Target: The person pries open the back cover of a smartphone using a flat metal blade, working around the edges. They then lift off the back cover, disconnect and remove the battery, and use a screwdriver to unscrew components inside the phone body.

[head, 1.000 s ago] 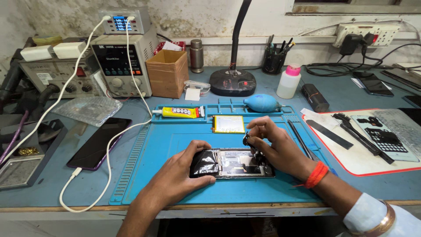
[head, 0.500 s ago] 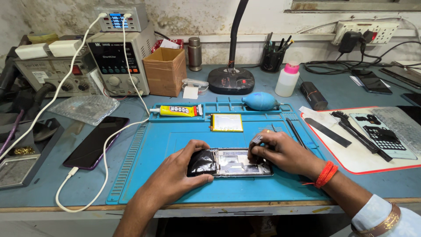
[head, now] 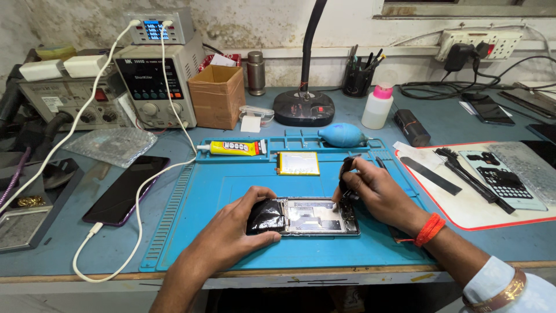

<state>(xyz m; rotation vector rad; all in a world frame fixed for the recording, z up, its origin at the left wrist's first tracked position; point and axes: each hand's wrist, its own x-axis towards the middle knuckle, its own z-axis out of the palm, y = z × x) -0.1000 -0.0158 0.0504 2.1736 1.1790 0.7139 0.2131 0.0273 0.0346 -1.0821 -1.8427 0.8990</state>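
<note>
An opened phone (head: 313, 215) with its metal inner frame showing lies on the blue work mat (head: 231, 185) near the table's front edge. My left hand (head: 240, 226) grips its left end, where a crumpled black film (head: 265, 216) is peeled back. My right hand (head: 370, 188) pinches a thin black tool (head: 346, 174) whose tip rests on the phone's upper right corner. A flat battery with a yellow edge (head: 297, 163) lies on the mat just behind the phone.
A yellow glue tube (head: 234, 148) and a blue air blower (head: 341, 134) lie at the mat's back. A dark phone on a white cable (head: 124, 188) sits left. Power supplies (head: 156, 75), a cardboard box (head: 218, 95), a lamp base (head: 304, 107), a white bottle (head: 377, 106) stand behind. Tools lie on a white pad (head: 463, 179) at right.
The camera has moved closer and lower. My right hand has shifted slightly on the phone's right end with the tool; my left hand stays on the left end.
</note>
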